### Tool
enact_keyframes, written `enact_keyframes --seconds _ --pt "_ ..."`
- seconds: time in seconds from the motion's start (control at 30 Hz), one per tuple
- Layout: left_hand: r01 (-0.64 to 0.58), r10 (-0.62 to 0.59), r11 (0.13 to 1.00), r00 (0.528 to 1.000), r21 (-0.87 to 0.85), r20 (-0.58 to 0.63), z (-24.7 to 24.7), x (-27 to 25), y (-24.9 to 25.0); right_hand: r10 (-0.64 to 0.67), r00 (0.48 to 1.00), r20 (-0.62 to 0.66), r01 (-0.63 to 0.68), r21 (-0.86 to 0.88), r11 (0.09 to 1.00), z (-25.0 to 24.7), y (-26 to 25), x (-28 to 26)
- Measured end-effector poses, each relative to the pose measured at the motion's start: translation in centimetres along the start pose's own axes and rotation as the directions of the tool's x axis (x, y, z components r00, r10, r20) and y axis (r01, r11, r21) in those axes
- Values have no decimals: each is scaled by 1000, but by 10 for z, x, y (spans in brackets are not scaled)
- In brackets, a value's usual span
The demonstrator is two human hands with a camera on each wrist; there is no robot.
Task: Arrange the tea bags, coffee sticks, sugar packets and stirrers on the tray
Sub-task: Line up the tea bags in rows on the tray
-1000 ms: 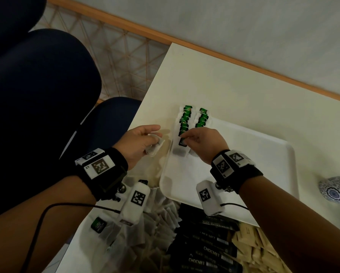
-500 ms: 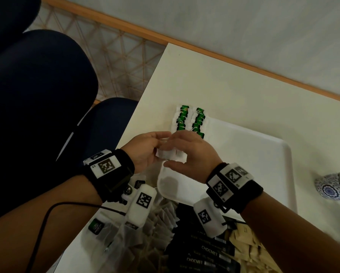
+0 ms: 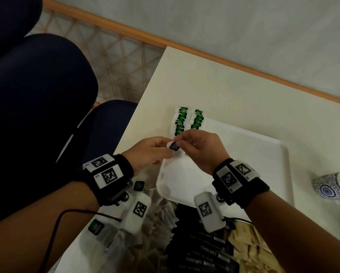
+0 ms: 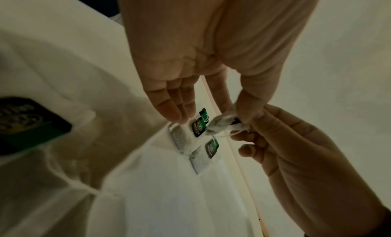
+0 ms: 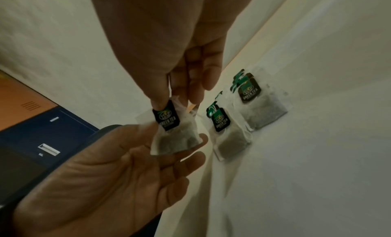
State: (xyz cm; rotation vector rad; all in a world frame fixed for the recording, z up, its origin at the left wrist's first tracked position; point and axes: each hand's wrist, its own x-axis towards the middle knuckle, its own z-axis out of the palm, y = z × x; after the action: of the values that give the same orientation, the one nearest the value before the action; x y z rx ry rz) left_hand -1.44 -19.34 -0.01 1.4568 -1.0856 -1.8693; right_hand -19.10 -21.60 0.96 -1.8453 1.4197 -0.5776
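One tea bag (image 3: 174, 145) hangs between both hands above the near-left corner of the white tray (image 3: 263, 154), its dark green tag uppermost and its pouch below, so its long axis runs roughly from 12 to 6 o'clock in the right wrist view. Two rows of laid tea bags (image 3: 187, 120) lie just beyond it at about 12 o'clock, running away along the tray's left edge; judging by that, the bag belongs at the near end of a row, a short reach forward. At the tag, the right hand (image 3: 201, 148) pinches with thumb and forefinger from 3 o'clock, wrist raised, other fingers loosely curled. Opposite, the left hand (image 3: 152, 149) pinches the pouch's edge from 9 o'clock, remaining fingers straight. Both hands are equally near the rows.
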Motion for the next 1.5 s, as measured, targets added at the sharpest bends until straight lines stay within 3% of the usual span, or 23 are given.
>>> enact_keyframes --seconds 0.2,0.47,0.63,0.73,0.8,1.13,1.37,1.5 --pt "-76 78 997 993 18 -89 3 2 0 10 1000 -10 -10 -7 1000 -2 0 0" --pt "-106 112 993 987 57 -116 2 6 -5 15 1000 26 -14 -56 998 -5 -6 -1" --pt "-10 23 987 997 161 -77 -6 6 -7 1 995 97 12 -139 990 -6 -10 -2" --pt "39 -20 950 998 311 -63 -18 5 -14 69 972 225 -16 -229 973 -2 -7 -1" --pt "37 -13 947 997 318 -77 -26 4 -16 118 960 253 -49 -263 964 3 -2 2" --pt "37 35 942 978 334 -205 -45 5 -19 190 968 166 -124 -344 931 10 10 27" --pt "42 48 926 973 376 -227 -48 -17 -26 74 990 117 -22 -393 919 4 4 7" --pt "49 61 904 968 425 -242 -49 -47 -39 58 964 258 67 -452 889 7 -11 -32"
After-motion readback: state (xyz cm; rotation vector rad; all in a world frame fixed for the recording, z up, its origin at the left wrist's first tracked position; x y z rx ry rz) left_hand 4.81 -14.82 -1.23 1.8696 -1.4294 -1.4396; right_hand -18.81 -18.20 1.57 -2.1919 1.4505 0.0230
